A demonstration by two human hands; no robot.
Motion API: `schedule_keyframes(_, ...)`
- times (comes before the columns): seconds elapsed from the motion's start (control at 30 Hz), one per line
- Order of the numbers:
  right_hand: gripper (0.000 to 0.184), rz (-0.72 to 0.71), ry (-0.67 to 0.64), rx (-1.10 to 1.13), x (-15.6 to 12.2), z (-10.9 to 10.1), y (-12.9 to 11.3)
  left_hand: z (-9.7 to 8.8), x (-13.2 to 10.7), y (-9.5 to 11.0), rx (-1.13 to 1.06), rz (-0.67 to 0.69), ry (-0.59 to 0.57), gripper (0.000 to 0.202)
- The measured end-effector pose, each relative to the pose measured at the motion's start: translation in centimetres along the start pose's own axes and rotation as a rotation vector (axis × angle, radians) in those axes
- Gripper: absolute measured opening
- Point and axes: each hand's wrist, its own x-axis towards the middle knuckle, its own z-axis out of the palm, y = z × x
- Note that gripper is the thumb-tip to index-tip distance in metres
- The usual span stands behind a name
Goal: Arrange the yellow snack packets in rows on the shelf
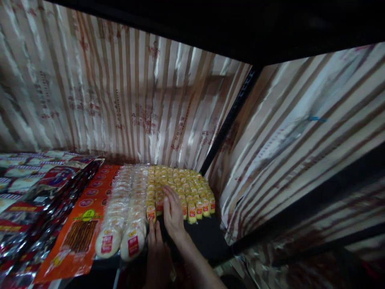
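Rows of small yellow wrapped snacks with red labels point(192, 190) stand on a black shelf point(207, 237). My right hand point(173, 214) is held edge-on among the front rows, its fingers outstretched and touching or just over the yellow packs. Lower and to the left, my left hand point(156, 239) has its fingers extended, the tips close to the front yellow pack point(150, 212) of the leftmost row; whether they touch it I cannot tell. Neither hand appears to grasp anything. Directly left of them lie two rows of round white cakes in clear wrappers point(132, 241).
Orange snack packets point(80, 233) and piles of dark, shiny packages point(33, 200) lie farther left. Striped plastic sheeting point(135, 88) hangs behind and to the right. A dark upright post point(228, 120) stands at the back corner, and a dark bar point(300, 204) crosses the right side.
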Motion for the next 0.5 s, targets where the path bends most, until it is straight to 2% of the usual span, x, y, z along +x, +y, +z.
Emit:
schedule_keyframes(0.1, 0.031, 0.048, 0.080, 0.071, -6.1, -3.1, -0.5, 0.3, 0.5, -0.1, -0.011, 0.002, 0.051, 0.057)
schedule_keyframes(0.23, 0.026, 0.137, 0.106, 0.090, -13.3, -5.6, -0.2, -1.3, 0.8, 0.6, -0.019, 0.050, 0.015, 0.054)
schedule_keyframes(0.33, 0.028, 0.304, 0.061, 0.108, -17.6, -5.7, 0.7, -3.2, -0.4, 1.0, -0.034, 0.128, -0.067, 0.041)
schedule_keyframes(0.43, 0.034, 0.565, -0.010, 0.072, -20.8, -4.5, 2.1, -5.0, -3.4, 0.8, -0.074, 0.238, -0.283, 0.034)
schedule_keyframes(0.5, 0.037, 0.731, -0.082, 0.035, -22.3, -3.3, 3.1, -5.8, -5.9, 0.3, -0.063, 0.262, -0.408, 0.032)
